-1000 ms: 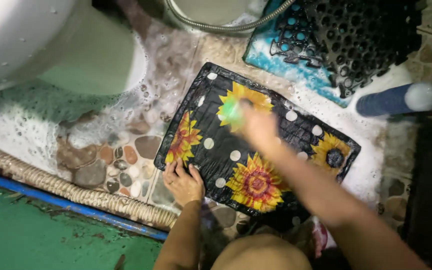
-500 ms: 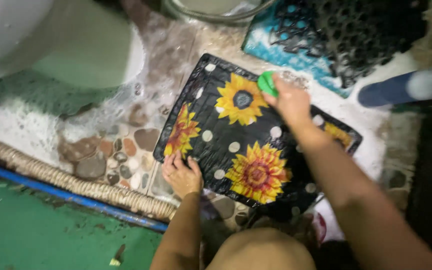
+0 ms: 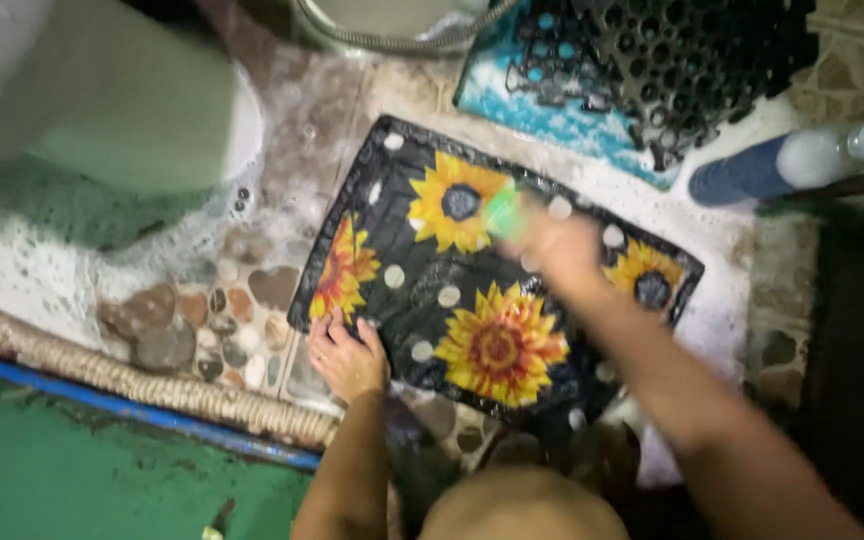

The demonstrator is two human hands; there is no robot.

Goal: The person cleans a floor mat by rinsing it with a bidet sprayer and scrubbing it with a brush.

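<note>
A black mat with yellow and orange sunflowers and white dots [image 3: 422, 270] lies flat on a wet, soapy pebble-tile floor. My left hand [image 3: 345, 358] presses flat on the mat's near left corner, fingers spread. My right hand [image 3: 552, 245], blurred by motion, is closed around a green scrubber [image 3: 501, 212] that rests on the mat's middle, just right of the upper sunflower.
A white toilet base [image 3: 142, 110] stands at the upper left. A black perforated rubber mat [image 3: 692, 60] lies over a blue mat [image 3: 552, 115] at the top. A blue and white bottle [image 3: 792, 165] lies at the right. A woven rug edge [image 3: 142, 385] and blue pipe [image 3: 132, 415] border green floor.
My right hand with the green scrubber swept from the upper sunflower out to the mat's far edge, then back toward the middle. My left hand stayed on the corner.
</note>
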